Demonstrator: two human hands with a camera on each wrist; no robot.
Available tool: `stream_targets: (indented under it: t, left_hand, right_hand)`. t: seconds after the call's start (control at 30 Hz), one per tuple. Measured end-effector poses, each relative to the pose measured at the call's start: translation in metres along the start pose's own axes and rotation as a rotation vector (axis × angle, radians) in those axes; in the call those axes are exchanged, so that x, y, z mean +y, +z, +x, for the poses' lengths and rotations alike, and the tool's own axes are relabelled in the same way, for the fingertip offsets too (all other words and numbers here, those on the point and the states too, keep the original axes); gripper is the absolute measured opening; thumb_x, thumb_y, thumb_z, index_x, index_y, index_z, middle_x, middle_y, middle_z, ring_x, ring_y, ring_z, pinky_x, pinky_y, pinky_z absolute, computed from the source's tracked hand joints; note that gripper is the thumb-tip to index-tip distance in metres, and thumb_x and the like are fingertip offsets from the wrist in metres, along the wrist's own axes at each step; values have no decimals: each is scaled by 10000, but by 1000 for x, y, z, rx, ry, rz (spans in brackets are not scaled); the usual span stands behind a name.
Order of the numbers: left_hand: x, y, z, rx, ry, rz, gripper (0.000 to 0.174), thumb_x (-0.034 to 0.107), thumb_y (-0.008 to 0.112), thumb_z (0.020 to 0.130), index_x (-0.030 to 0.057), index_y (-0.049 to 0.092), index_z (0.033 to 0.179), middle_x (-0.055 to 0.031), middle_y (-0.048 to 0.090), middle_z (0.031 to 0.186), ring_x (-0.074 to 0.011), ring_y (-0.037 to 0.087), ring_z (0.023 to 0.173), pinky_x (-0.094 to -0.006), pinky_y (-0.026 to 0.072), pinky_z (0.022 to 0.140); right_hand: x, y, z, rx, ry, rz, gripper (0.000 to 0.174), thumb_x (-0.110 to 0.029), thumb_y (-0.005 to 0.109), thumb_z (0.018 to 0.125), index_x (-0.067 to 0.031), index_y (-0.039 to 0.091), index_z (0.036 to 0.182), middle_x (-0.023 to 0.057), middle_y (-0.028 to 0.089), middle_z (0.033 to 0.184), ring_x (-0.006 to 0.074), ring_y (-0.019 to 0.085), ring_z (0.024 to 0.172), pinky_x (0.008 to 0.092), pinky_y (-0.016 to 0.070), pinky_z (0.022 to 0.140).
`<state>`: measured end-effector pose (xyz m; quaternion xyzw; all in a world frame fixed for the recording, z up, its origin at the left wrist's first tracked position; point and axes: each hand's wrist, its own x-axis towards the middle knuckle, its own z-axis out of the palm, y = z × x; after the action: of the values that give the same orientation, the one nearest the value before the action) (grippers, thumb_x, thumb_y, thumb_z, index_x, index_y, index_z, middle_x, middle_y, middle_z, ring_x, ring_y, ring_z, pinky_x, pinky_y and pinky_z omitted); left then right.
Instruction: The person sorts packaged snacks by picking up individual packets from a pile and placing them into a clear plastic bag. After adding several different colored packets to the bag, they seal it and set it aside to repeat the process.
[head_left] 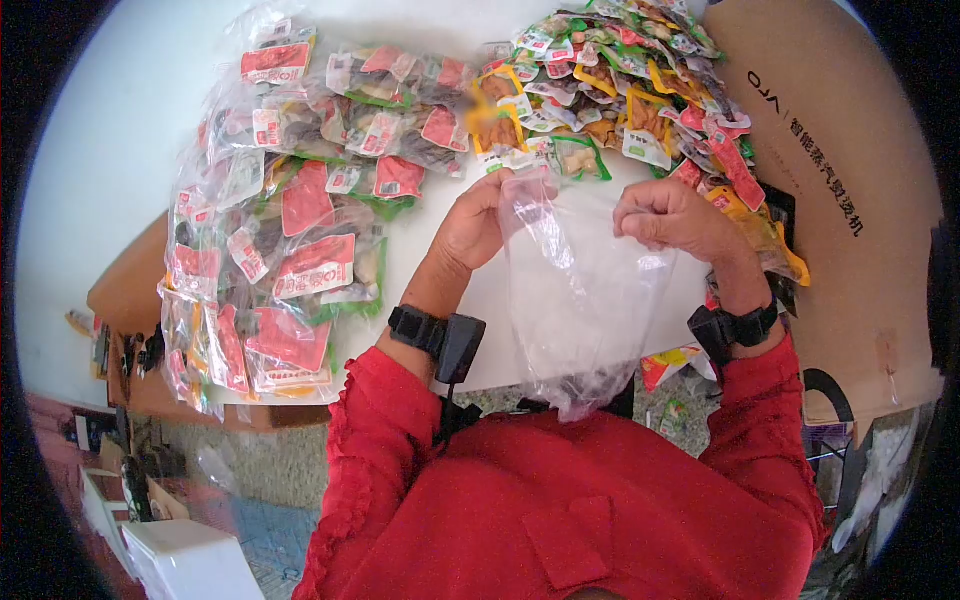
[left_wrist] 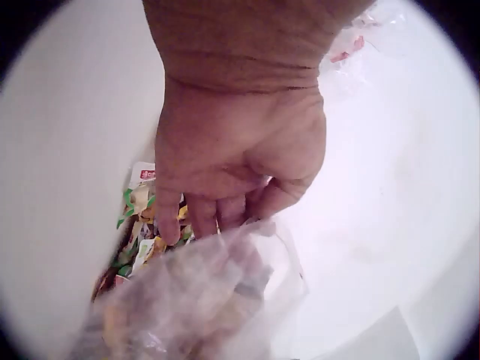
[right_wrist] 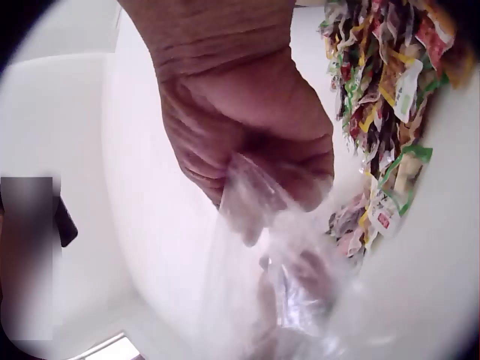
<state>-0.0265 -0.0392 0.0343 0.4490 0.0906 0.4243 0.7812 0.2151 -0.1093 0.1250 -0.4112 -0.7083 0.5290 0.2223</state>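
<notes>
A clear plastic bag hangs between the two hands over the table's front edge, with nothing visible inside it. At its upper left corner the left hand pinches the rim between thumb and fingers; the left wrist view shows this hand with the film below its fingertips. The right hand grips the bag's upper right side with curled fingers. In the right wrist view, film comes out of the right hand's curled fingers.
Clear bags filled with red-labelled packets are stacked on the left of the white table. A heap of small colourful snack packets lies at the back right. A large cardboard box stands on the right.
</notes>
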Motion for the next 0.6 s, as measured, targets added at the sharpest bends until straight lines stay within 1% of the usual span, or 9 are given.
stream_targets:
  t: [0.13, 0.2, 0.23, 0.3, 0.33, 0.47, 0.53, 0.57, 0.6]
  left_hand:
    - [12, 8, 5, -252, 36, -158, 362, 331, 455, 845, 13, 505, 1009, -124, 548, 948, -253, 538, 947, -369, 414, 791]
    - [32, 26, 7, -70, -174, 325, 312, 325, 536, 811, 21, 551, 881, -44, 553, 761, -175, 571, 792, -280, 434, 692]
    - [39, 31, 7, -67, -178, 324, 312, 325, 536, 811, 21, 551, 881, -44, 553, 761, -175, 571, 792, -280, 434, 692]
    - [51, 38, 9, -147, -131, 786, 315, 336, 499, 831, 31, 559, 880, -24, 562, 744, -128, 551, 735, -252, 400, 653]
    - [57, 37, 10, -199, -130, 757, 238, 272, 505, 841, 42, 556, 879, -13, 562, 760, -88, 519, 722, -232, 394, 655]
    - [56, 18, 15, -216, -143, 863, 160, 198, 521, 836, 49, 553, 887, -12, 570, 784, -94, 521, 757, -236, 402, 680]
    - [53, 5, 17, -172, -18, 846, 114, 158, 534, 825, 58, 565, 872, -10, 577, 832, -99, 522, 807, -246, 408, 733]
    - [49, -1, 14, -169, -19, 848, 114, 158, 534, 825, 58, 565, 872, -10, 577, 832, -99, 522, 807, -246, 408, 733]
    - [45, -7, 12, -36, -77, 598, 114, 145, 531, 823, 57, 569, 886, -12, 577, 853, -105, 522, 831, -253, 407, 759]
  right_hand:
    - [-4, 7, 1, 29, 40, -6, 244, -281, 523, 820, -46, 552, 763, -19, 503, 591, 50, 449, 477, 197, 328, 414]
    - [-2, 7, 5, 125, 99, -173, 275, -306, 505, 825, -54, 537, 719, -8, 511, 559, 55, 457, 452, 202, 319, 393]
    - [0, 7, 7, 123, 101, -168, 275, -306, 505, 825, -54, 537, 719, -8, 511, 559, 55, 457, 452, 202, 319, 393]
    - [7, 7, 13, 167, 169, -95, 292, -326, 494, 827, -58, 539, 722, 9, 521, 539, 61, 453, 437, 202, 327, 392]
    - [11, 6, 15, 165, 167, -92, 292, -326, 494, 827, -58, 539, 722, 9, 521, 539, 61, 453, 437, 202, 327, 392]
    - [8, 3, 16, 126, 122, -15, 292, -330, 491, 826, -58, 539, 733, 25, 538, 560, 73, 457, 437, 210, 351, 408]
    - [7, 5, 16, 61, 104, 70, 277, -315, 502, 823, -52, 534, 742, 33, 551, 593, 74, 467, 455, 212, 366, 424]
    - [12, 10, 16, 11, -157, 189, 265, -305, 519, 821, -42, 543, 801, 24, 543, 613, 65, 485, 498, 196, 373, 447]
    - [15, 12, 16, -39, -418, 308, 267, -296, 537, 820, -32, 551, 860, 15, 535, 633, 55, 503, 542, 181, 379, 470]
